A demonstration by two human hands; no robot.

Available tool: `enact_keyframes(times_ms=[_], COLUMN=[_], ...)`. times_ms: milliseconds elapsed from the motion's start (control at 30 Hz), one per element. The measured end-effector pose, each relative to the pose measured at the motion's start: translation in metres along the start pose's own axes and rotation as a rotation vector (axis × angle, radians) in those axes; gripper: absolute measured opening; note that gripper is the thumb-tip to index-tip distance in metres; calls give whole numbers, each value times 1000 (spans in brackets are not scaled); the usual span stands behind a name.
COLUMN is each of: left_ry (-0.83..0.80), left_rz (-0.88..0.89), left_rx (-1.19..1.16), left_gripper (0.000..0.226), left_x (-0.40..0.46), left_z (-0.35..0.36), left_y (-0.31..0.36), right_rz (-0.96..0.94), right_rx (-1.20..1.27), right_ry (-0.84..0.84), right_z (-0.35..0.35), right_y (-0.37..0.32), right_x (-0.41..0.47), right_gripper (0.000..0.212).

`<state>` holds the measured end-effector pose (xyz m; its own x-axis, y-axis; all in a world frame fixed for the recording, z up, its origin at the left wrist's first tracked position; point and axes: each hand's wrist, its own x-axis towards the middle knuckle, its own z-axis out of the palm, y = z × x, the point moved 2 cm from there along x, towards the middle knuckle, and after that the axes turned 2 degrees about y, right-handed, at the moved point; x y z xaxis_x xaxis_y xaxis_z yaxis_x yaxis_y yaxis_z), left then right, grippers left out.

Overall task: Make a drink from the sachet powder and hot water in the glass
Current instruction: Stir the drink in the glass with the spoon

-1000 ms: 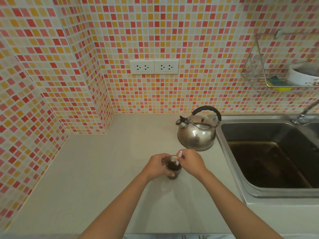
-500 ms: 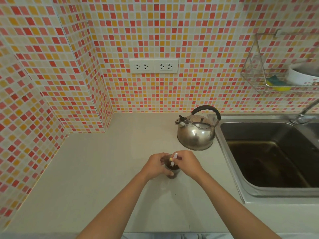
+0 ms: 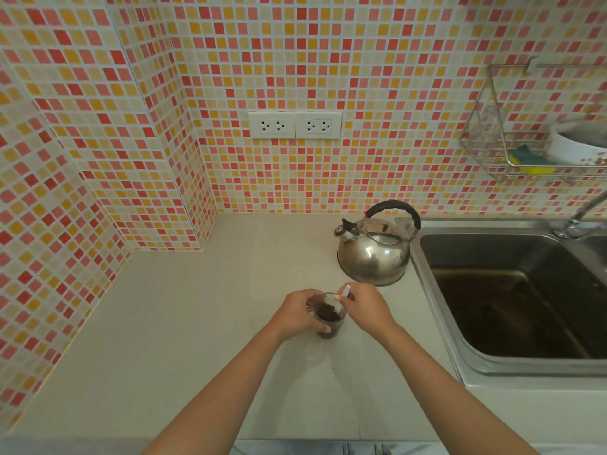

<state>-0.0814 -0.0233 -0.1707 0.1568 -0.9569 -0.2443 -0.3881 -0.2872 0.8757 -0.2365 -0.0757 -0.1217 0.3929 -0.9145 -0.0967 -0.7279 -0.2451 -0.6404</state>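
Holding glass: left hand [image 3: 297,315] wrapped around glass [image 3: 329,321] on bench [image 3: 184,323]
Right hand [image 3: 366,307]: pinching sachet [image 3: 343,295] over rim
Kettle [image 3: 374,254]: one o'clock of glass

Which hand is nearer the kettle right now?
Right. The right hand sits just in front of the kettle, holding a white stick in the glass; the left hand grips the glass, farther left.

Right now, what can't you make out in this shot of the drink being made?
All in the head view:
- Glass: the left hand covers its left side, so the liquid level is unclear.
- Thin white item in the right hand: too small to tell sachet from stirrer.
- Kettle: closed, contents hidden.
- White bowl in the wire rack: cut off by the right edge and blurred.
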Motion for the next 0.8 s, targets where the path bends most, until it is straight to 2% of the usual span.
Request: enact_keyframes(times_ms=[200, 333, 433, 500, 633, 700, 800], left_ry=[-6, 8, 21, 30, 26, 22, 26], left_rz=[-13, -3, 5, 5, 8, 2, -3], left_rx=[8, 6, 8, -2, 14, 17, 10], left_gripper=[70, 71, 71, 68, 70, 72, 70], left_x=[0, 1, 0, -1, -3, -4, -5], left_z=[0, 0, 0, 1, 1, 1, 1], left_y=[2, 1, 1, 0, 2, 4, 5], right_rz=[219, 176, 53, -58, -181, -122, -45], right_rx=[397, 500, 415, 279, -142, -122, 51], right_ry=[98, 166, 142, 52, -74, -52, -66], right_z=[3, -11, -16, -12, -3, -2, 5], right_y=[7, 4, -3, -8, -9, -4, -1], right_x=[-1, 0, -4, -7, -7, -6, -7], right_gripper=[15, 24, 18, 11, 23, 22, 16])
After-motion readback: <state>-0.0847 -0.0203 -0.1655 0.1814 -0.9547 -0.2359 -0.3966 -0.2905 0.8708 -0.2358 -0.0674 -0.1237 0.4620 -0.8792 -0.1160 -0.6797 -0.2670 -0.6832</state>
